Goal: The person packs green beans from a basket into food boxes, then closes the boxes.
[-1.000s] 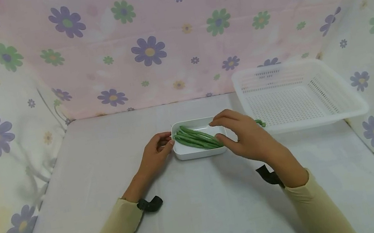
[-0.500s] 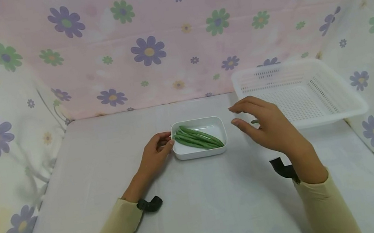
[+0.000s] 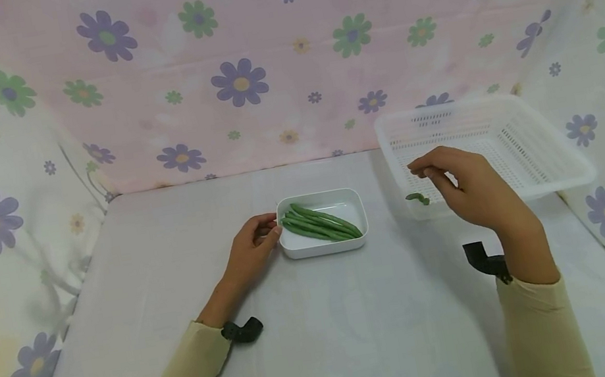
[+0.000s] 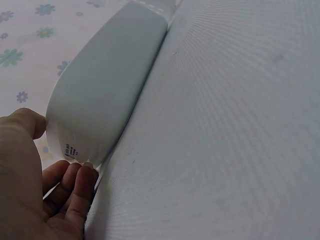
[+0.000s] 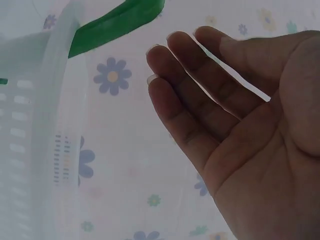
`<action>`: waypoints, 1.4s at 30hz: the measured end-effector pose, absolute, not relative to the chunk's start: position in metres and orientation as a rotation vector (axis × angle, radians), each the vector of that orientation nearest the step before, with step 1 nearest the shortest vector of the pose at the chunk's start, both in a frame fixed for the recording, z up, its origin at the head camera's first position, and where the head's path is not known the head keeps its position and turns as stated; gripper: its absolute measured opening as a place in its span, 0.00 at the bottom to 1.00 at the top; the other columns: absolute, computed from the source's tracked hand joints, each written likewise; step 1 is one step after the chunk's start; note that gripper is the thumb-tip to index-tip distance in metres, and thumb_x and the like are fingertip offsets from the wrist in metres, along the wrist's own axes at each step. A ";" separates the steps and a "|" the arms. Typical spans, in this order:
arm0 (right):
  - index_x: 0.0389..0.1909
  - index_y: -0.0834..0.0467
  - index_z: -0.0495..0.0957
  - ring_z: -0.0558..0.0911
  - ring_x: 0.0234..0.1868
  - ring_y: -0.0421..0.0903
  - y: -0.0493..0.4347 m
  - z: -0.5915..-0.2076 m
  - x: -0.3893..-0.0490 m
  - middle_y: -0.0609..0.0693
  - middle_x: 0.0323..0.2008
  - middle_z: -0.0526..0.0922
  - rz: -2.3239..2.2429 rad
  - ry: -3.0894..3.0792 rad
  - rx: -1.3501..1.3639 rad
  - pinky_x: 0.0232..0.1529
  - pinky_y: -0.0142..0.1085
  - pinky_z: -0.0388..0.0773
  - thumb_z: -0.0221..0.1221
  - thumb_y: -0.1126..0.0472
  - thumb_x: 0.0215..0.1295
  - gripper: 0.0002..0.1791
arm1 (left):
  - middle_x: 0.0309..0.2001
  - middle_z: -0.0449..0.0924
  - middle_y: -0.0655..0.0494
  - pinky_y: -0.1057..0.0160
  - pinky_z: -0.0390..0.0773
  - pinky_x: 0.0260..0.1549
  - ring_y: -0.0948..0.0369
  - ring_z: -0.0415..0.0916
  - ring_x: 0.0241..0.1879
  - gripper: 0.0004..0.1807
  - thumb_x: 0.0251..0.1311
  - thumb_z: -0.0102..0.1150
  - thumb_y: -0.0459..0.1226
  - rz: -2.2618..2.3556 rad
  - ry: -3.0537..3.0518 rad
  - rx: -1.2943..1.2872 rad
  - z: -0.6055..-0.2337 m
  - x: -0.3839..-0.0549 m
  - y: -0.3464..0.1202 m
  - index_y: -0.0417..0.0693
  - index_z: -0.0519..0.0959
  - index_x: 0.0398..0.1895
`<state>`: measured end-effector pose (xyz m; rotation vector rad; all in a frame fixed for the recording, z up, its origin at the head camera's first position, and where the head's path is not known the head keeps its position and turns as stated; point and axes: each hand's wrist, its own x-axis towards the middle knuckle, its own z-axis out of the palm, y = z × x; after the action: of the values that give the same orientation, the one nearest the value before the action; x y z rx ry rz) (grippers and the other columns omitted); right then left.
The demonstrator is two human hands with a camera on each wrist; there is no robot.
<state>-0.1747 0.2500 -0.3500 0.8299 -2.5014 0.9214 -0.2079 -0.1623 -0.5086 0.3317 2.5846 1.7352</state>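
Note:
Several green beans (image 3: 320, 222) lie side by side, slanting, in a small white rectangular dish (image 3: 348, 245) on the table. My left hand (image 3: 249, 250) holds the dish by its left end, thumb by the rim and fingers lower on the wall; the left wrist view shows the dish's side (image 4: 107, 85) and these fingers (image 4: 82, 192). Over the front left of a white slotted basket (image 3: 564, 171) hovers my right hand (image 3: 470, 187), fingers loosely bent, holding nothing. Beside its fingertips, a green bean end (image 3: 417, 198) pokes over the basket's rim, larger in the right wrist view as a green bean (image 5: 117, 27).
The basket stands at the table's back right, its front left partly behind my right hand. A flowered cloth (image 3: 279, 119) hangs along the back and both sides. A white sheet (image 3: 305, 348) covers the table.
My right hand has moved right, from the dish's right end to the basket, and its fingers have drawn closer together. The green bean end at the basket has come into view. My left hand stays put.

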 end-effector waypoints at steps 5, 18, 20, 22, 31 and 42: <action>0.53 0.59 0.85 0.84 0.45 0.42 0.266 -0.351 -0.176 0.48 0.47 0.89 0.938 -2.592 0.826 0.47 0.22 0.74 0.58 0.76 0.74 0.15 | 0.57 0.81 0.51 0.68 0.82 0.49 0.57 0.80 0.55 0.23 0.77 0.61 0.45 1.731 2.595 0.339 -0.510 -0.209 -0.163 0.45 0.76 0.68; 0.47 0.58 0.85 0.84 0.50 0.54 0.285 -0.363 -0.182 0.50 0.46 0.87 0.967 -2.916 0.742 0.53 0.31 0.76 0.73 0.66 0.64 0.12 | 0.59 0.80 0.43 0.76 0.77 0.46 0.50 0.79 0.57 0.24 0.78 0.61 0.41 1.734 2.599 0.320 -0.508 -0.207 -0.161 0.40 0.75 0.70; 0.46 0.58 0.84 0.84 0.50 0.54 0.284 -0.364 -0.183 0.51 0.45 0.87 0.975 -2.945 0.722 0.52 0.30 0.76 0.73 0.64 0.65 0.11 | 0.59 0.80 0.41 0.77 0.76 0.45 0.48 0.79 0.57 0.24 0.78 0.60 0.40 1.728 2.604 0.315 -0.504 -0.205 -0.159 0.37 0.74 0.70; 0.45 0.57 0.84 0.85 0.50 0.54 0.283 -0.364 -0.184 0.51 0.44 0.87 0.980 -2.964 0.709 0.52 0.30 0.76 0.74 0.63 0.64 0.11 | 0.58 0.80 0.39 0.77 0.75 0.45 0.46 0.79 0.57 0.23 0.78 0.59 0.38 1.723 2.605 0.313 -0.496 -0.201 -0.157 0.34 0.74 0.70; 0.42 0.55 0.83 0.86 0.49 0.51 0.280 -0.367 -0.186 0.47 0.43 0.86 1.004 -2.963 0.718 0.51 0.30 0.77 0.73 0.64 0.66 0.09 | 0.59 0.80 0.40 0.77 0.75 0.45 0.47 0.79 0.57 0.24 0.78 0.59 0.39 1.720 2.602 0.319 -0.503 -0.206 -0.159 0.35 0.74 0.70; 0.40 0.54 0.84 0.85 0.46 0.48 0.282 -0.369 -0.187 0.45 0.40 0.86 0.986 -2.868 0.790 0.50 0.26 0.76 0.73 0.68 0.65 0.09 | 0.57 0.81 0.49 0.70 0.80 0.48 0.55 0.80 0.56 0.23 0.77 0.62 0.46 1.743 2.584 0.341 -0.509 -0.209 -0.164 0.45 0.77 0.68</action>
<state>-0.1866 0.2817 -0.3691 0.7896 -2.8680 0.9855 -0.2086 -0.1635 -0.5095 0.3409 2.5836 1.7428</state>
